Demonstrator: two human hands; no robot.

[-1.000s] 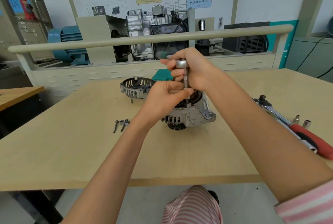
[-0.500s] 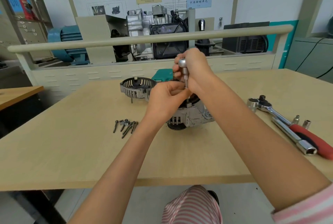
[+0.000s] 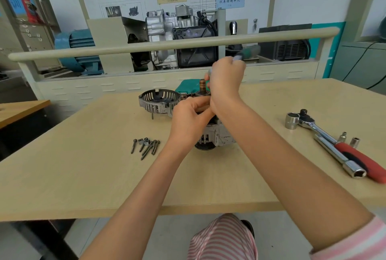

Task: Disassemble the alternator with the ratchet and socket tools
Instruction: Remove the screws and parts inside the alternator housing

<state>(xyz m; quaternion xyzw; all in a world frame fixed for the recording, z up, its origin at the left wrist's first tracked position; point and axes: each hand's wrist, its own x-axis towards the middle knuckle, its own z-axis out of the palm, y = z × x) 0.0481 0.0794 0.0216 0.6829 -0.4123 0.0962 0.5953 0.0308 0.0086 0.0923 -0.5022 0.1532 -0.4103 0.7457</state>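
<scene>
The alternator [image 3: 217,136] stands on the table with its pulley down, and its copper-ringed shaft [image 3: 202,86] sticks up uncovered. My left hand [image 3: 191,118] grips the alternator's upper rim. My right hand [image 3: 226,78] is raised above and just right of the shaft, curled round a green-handled driver [image 3: 249,51] that is blurred by motion. The removed slotted end cover [image 3: 158,102] lies behind and to the left. Several loose bolts [image 3: 146,144] lie left of the alternator.
At the right lie a red-handled ratchet [image 3: 336,141], a large socket [image 3: 292,121], a long tubular socket [image 3: 344,160] and two small sockets [image 3: 348,139]. A green box [image 3: 186,88] sits behind the alternator. A beige rail [image 3: 167,45] and engine display stand beyond the table.
My right hand lifted the driver up and to the right, off the alternator, which exposed the shaft. My left hand stayed on the alternator body.
</scene>
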